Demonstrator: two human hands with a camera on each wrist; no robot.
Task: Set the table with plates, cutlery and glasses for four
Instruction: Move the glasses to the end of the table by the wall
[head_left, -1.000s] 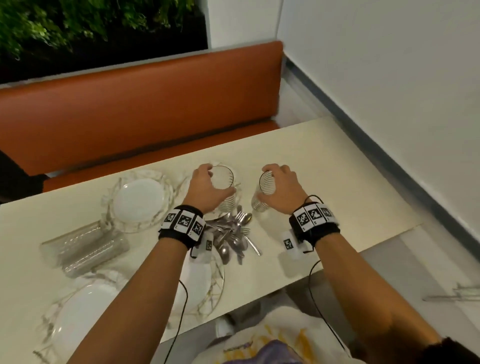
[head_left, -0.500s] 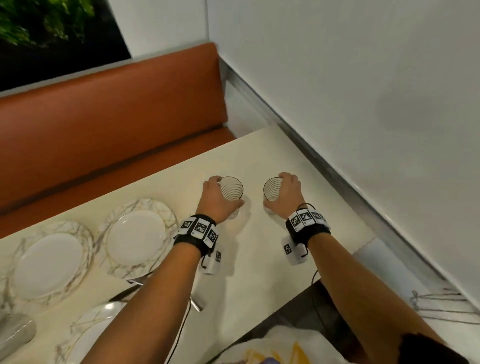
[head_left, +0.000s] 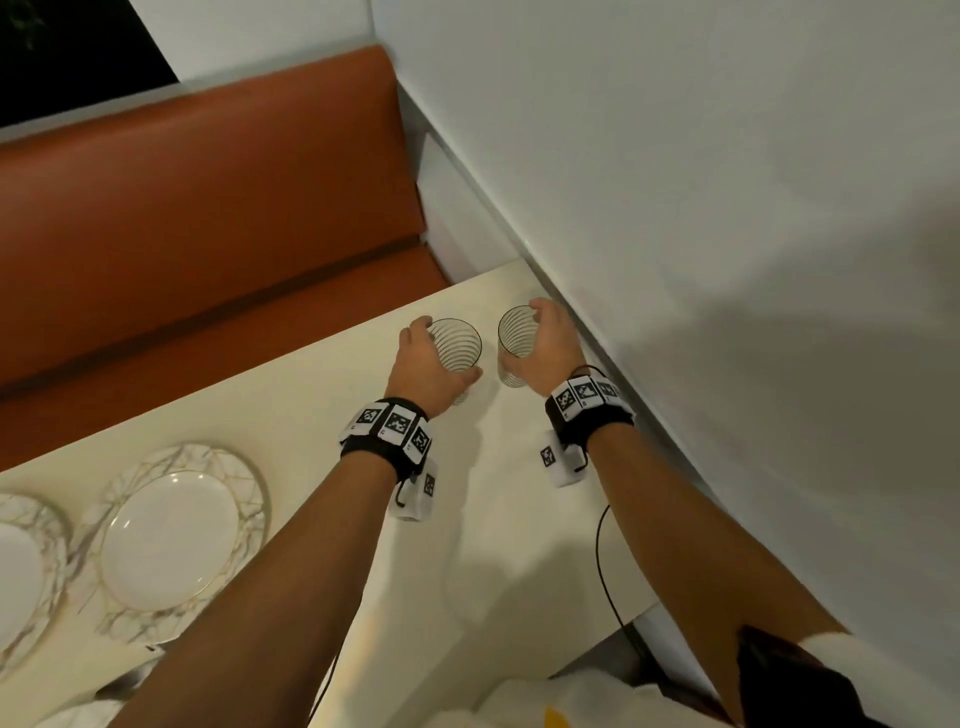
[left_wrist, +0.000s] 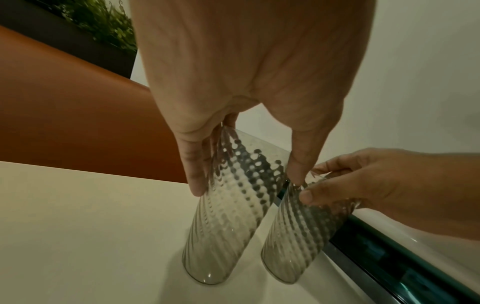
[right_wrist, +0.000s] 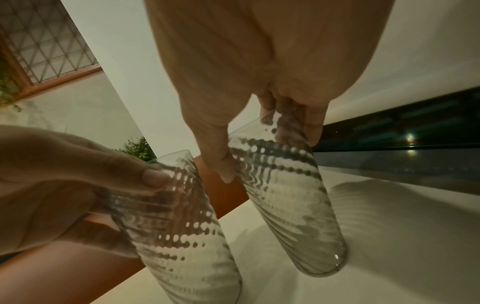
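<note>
Two tall ribbed clear glasses stand side by side near the far right corner of the cream table. My left hand grips the left glass near its rim, thumb on one side and fingers on the other. My right hand grips the right glass the same way. In the left wrist view both glass bases, the left glass and the right glass, sit on the tabletop. The right wrist view shows the right glass and the left glass upright.
Two white plates with marbled gold rims, one plate and another plate, lie at the left of the table. An orange bench runs behind it. A white wall borders the table's right edge, close to my right hand.
Both hands carried the glasses from beside the cutlery pile and plates to the table's far right corner. The glasses now stand on the tabletop there.
</note>
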